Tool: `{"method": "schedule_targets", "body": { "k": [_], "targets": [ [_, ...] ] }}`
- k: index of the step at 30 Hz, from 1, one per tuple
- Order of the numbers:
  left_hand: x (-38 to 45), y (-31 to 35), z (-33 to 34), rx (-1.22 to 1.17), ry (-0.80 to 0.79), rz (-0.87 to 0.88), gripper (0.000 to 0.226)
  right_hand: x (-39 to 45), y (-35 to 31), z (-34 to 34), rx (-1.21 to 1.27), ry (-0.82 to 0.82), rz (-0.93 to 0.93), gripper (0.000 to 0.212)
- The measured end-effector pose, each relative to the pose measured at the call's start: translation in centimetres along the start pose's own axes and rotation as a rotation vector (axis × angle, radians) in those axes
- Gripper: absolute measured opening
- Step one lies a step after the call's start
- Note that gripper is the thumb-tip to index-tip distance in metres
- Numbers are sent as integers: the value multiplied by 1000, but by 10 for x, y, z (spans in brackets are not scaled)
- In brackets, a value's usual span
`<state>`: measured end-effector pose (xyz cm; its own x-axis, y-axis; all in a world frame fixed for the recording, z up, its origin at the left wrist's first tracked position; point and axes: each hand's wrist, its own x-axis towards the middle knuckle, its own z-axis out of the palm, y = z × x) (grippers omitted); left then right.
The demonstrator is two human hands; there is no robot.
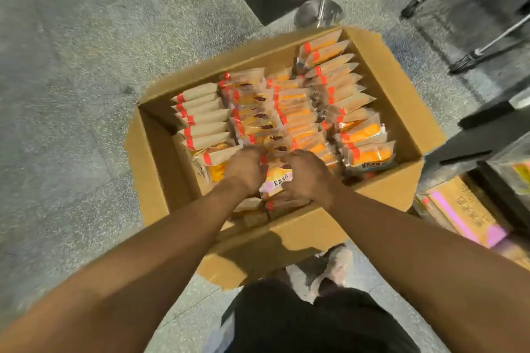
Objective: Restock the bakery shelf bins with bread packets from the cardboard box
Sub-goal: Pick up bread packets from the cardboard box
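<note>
An open cardboard box (401,89) stands on the floor, filled with several rows of bread packets (286,106) in clear and paper wrap with red stripes. Both hands reach into its near end. My left hand (246,169) and my right hand (308,175) curl around a bunch of packets (278,178) between them, one packet showing an orange and pink label. The fingertips are hidden among the packets.
Speckled grey floor surrounds the box. A chrome stand base (318,13) sits just behind it, with dark display furniture beyond. Broom-like handles (470,56) lean at the upper right. Shelf bins with packets (464,209) are at the right edge. My shoe (335,266) is near the box flap.
</note>
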<state>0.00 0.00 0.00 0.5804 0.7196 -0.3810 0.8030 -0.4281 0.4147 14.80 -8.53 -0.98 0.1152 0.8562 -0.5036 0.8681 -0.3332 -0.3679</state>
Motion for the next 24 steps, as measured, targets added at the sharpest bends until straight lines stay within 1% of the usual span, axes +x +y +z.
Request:
{"method": "schedule_targets", "body": {
  "k": [2, 4, 6, 8, 9, 12, 14, 15, 17, 19, 22, 24],
  "targets": [
    [15, -3, 9, 11, -42, 18, 33, 16, 5, 8, -50, -22, -19, 65],
    [23, -7, 21, 35, -82, 25, 35, 25, 12, 24, -91, -49, -21, 66],
    [32, -15, 33, 55, -79, 65, 40, 35, 20, 40, -163, -13, -12, 66],
    [39, -19, 43, 141, -60, 108, 36, 38, 25, 51, -199, 28, 31, 64],
    [41, -20, 48, 184, -61, 113, 33, 39, 26, 55, -227, 23, 47, 62],
    [47, -16, 52, 278, -124, 79, 38, 34, 26, 59, -321, 72, 85, 53],
    [50, -15, 55, 327, -172, 62, 39, 31, 29, 61, -309, 133, 61, 53],
    [51, -16, 57, 348, -181, 56, 35, 30, 31, 60, -280, 138, 38, 55],
    [52, -15, 57, 340, -191, 32, 24, 29, 34, 55, -245, 140, -26, 55],
    [53, -13, 55, 301, -216, 22, 16, 30, 37, 51, -242, 102, -74, 46],
    [56, -8, 50, 248, -246, -12, 15, 24, 36, 47, -294, 70, -61, 33],
    [57, -8, 50, 240, -248, -19, 15, 18, 36, 48, -326, 138, -76, 30]
  ]
}}
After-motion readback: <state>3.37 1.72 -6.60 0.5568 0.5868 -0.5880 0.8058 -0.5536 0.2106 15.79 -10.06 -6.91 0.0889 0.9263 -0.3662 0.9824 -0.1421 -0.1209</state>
